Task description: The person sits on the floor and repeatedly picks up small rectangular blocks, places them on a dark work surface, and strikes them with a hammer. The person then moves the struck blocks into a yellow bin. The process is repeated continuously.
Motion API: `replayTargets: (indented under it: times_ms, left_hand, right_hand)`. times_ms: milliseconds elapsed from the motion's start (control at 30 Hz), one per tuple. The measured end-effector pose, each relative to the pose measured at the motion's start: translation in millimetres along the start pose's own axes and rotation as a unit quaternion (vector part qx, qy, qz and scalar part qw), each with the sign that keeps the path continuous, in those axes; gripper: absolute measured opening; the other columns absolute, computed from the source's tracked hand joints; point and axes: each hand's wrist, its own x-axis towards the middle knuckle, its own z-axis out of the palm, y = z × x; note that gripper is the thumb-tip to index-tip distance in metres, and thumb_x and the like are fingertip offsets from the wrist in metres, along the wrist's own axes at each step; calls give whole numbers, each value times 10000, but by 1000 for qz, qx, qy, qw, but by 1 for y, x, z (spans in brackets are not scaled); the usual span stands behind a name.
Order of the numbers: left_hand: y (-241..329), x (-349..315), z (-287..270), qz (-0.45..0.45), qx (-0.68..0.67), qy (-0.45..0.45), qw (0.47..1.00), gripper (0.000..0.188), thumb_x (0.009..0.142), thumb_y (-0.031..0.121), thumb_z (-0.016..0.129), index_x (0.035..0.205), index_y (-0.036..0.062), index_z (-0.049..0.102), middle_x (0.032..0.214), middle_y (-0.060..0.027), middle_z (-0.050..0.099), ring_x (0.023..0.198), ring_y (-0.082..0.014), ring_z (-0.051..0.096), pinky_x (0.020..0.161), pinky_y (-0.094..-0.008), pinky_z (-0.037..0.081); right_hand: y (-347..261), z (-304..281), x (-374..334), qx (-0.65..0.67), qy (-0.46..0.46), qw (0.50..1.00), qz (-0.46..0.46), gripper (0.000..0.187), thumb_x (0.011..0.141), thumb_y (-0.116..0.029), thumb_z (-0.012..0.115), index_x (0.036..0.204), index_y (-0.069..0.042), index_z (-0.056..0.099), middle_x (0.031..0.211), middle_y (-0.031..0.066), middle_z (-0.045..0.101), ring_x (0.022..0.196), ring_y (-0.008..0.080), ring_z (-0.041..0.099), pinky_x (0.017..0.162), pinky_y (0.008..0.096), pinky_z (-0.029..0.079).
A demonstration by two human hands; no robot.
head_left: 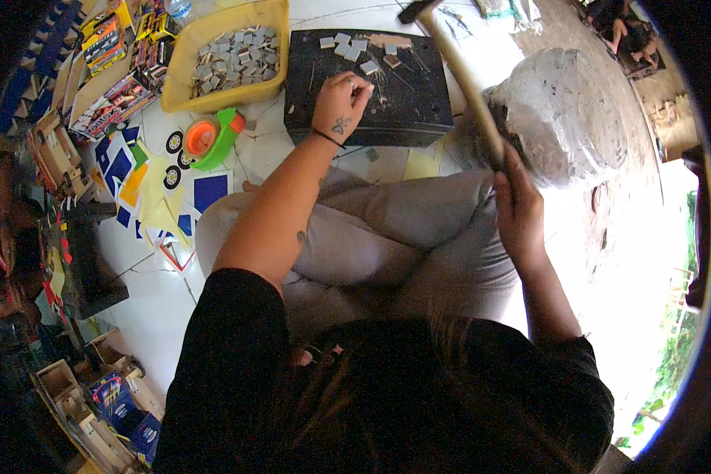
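Note:
My right hand [520,207] is wrapped round the lower end of a hammer's wooden handle [472,91]. The hammer is raised, and its dark head [416,10] sits near the top edge of the view. Over the near part of a low black block [324,114], my left hand [344,103] is closed with its fingertips pinched together. Whatever lies in that pinch is too small to make out. Beyond it on the block are several small grey square pieces [349,52], a light brown strip [390,39] and thin loose bits like wires or nails.
Left of the block stands a yellow tray [183,93] of grey squares. A green and orange tape dispenser [227,141], small black wheels [172,175] and coloured paper scraps [210,192] lie nearby. A large plastic-wrapped bundle [565,118] sits at right. Wooden toy bodies [59,162] line the left.

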Motion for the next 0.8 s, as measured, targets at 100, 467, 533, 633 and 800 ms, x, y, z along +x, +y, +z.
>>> replayTargets:
  times_ms: [100,467,533,633,800]
  left_hand:
    - [-1,2,1,11,0,8,1000,124,808,155,630,792,32,634,793,-116,624,720,-290,610,644,-355,480]
    - [-4,-1,3,26,21,10,999,119,807,149,630,798,31,640,801,-116,635,722,-291,615,663,-357,486]
    - [-2,-1,3,24,19,14,999,120,806,148,631,795,29,640,796,-115,636,725,-289,616,664,-355,486]
    - [-1,-1,1,32,9,19,999,118,805,147,631,796,30,640,796,-113,635,724,-290,616,665,-353,486]
    - [0,-1,1,34,7,21,999,116,806,143,632,796,28,636,798,-121,630,724,-294,613,667,-354,486]
  right_hand:
    - [-1,-4,2,22,53,998,-11,387,894,-50,494,1280,-73,477,1143,207,584,1044,318,591,867,357,464]
    - [-12,6,-4,-29,-43,998,-17,525,888,-80,496,1368,-249,369,1072,197,587,873,379,613,739,439,502]
    - [-13,6,-3,-61,-94,993,36,517,892,-85,489,1366,-258,373,1047,195,590,859,377,615,729,443,501]
    - [-11,7,-1,-39,-67,997,11,511,893,-89,484,1364,-259,379,1038,195,592,853,376,615,721,446,499]
    - [-5,9,-3,-26,-47,998,-26,513,892,-81,482,1363,-259,384,1036,197,593,861,372,616,723,443,499]
